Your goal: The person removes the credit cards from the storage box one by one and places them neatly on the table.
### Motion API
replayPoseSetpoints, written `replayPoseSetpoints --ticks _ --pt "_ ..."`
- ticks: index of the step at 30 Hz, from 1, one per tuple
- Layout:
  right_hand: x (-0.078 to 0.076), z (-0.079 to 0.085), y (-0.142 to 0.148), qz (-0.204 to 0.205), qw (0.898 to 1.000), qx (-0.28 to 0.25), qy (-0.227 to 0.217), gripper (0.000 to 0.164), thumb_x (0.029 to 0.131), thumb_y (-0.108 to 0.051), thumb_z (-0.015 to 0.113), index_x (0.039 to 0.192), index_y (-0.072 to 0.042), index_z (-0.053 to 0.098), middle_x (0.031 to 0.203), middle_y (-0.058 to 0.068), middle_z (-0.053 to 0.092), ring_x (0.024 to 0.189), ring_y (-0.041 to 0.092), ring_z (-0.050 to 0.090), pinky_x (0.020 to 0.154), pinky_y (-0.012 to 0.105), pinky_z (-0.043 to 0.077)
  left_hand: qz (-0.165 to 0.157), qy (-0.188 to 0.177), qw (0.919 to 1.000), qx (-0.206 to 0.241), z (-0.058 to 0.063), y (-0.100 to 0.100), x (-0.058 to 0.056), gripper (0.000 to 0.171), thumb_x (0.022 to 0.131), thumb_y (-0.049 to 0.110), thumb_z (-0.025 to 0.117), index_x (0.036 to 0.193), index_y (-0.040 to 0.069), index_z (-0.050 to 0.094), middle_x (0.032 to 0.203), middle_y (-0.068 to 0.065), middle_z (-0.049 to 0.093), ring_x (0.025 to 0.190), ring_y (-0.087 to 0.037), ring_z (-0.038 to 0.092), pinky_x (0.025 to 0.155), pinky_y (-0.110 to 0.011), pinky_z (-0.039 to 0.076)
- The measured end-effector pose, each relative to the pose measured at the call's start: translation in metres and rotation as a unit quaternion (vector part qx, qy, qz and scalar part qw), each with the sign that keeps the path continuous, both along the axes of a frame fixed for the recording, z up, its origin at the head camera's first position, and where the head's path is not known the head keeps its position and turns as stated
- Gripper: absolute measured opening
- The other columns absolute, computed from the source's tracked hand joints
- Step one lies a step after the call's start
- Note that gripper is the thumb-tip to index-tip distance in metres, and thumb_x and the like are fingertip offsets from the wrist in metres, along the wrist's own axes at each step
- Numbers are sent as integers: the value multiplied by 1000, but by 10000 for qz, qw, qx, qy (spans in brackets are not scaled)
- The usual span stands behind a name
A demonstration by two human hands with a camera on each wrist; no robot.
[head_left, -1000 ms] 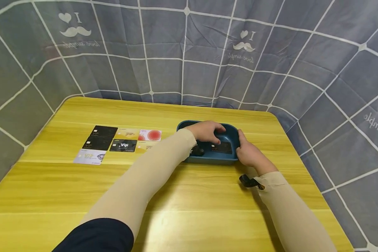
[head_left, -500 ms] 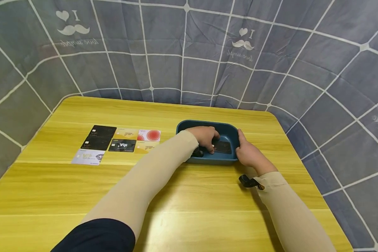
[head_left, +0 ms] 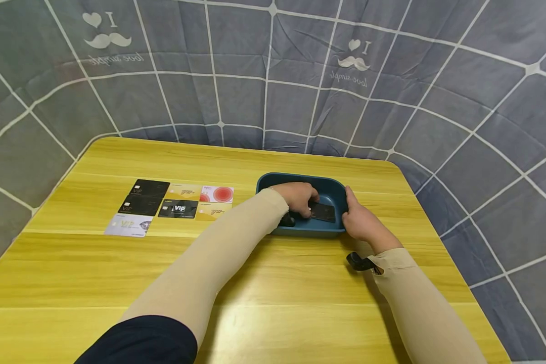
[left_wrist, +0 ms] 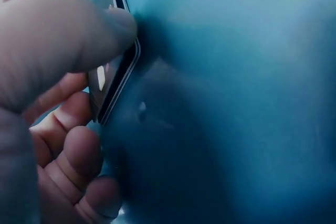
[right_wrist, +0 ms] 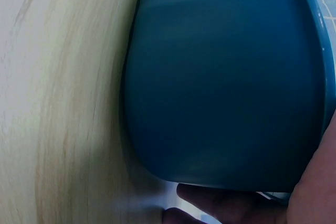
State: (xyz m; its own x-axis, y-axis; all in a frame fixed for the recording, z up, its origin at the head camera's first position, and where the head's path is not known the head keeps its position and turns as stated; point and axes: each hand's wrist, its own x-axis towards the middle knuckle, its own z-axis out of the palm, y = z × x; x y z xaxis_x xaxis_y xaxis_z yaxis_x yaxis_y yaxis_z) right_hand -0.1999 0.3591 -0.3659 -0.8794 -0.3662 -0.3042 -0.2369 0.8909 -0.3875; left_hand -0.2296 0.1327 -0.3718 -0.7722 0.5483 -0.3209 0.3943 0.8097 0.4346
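Observation:
Inside a dark blue plastic bin (head_left: 307, 232), my left hand (head_left: 296, 197) reaches down and pinches a black card (head_left: 324, 213) near its left end. From the left wrist, the thumb lies across the card (left_wrist: 111, 87) with the fingers bent at its edge; layered edges show, like more than one card together. My right hand (head_left: 361, 222) grips the right end of the bin, thumb up at the rim. In the right wrist view its fingers (right_wrist: 226, 203) are against the outside of the bin wall (right_wrist: 220, 87).
Left of the bin, several cards lie flat in a cluster on the wooden table (head_left: 282, 303): black ones (head_left: 139, 206), a silver one (head_left: 128, 225), a dark Vip card (head_left: 178, 209), gold ones (head_left: 184, 191) and a red-patterned one (head_left: 217, 194). A grey grid curtain (head_left: 236, 91) hangs behind.
My left hand has lowered into the bin, and its fingers have closed onto the left end of the black card, which has turned slightly. The right hand keeps its place on the bin.

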Motion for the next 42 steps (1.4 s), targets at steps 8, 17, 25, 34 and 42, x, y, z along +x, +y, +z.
replayPoseSetpoints --ticks 8,17,25,34,42 --pt "-7 0 2 18 10000 -47 -59 75 107 -12 30 167 -3 -15 164 36 30 146 49 45 119 61 38 78 23 9998 183 0 2 -5 56 96 30 75 148 13 61 146 -6 61 119 -20 63 107 -37 52" --pt "-12 1 4 72 9999 -45 -80 75 106 -11 28 166 -2 -15 167 35 24 148 50 42 120 61 36 165 97 9994 289 -1 3 -9 54 95 31 77 144 13 64 137 -4 66 110 -18 64 103 -36 53" --pt "-14 0 4 65 9999 -67 -53 73 107 -11 29 167 -1 -13 166 35 26 147 49 44 120 60 36 204 31 9988 438 0 3 -9 51 94 30 77 141 13 65 131 -4 67 105 -18 64 99 -35 53" --pt "-15 1 4 46 9999 -122 -55 74 107 -11 31 167 -2 -13 165 36 30 147 49 44 121 61 36 270 -68 9981 557 1 3 -9 50 94 30 78 139 13 66 128 -4 67 102 -18 63 97 -34 54" --pt "-15 3 4 66 9999 -83 -68 73 108 -11 30 167 -1 -12 165 36 28 145 50 46 119 61 38 266 -123 9977 604 2 3 -10 51 93 30 79 140 12 66 128 -4 67 101 -17 64 96 -33 54"
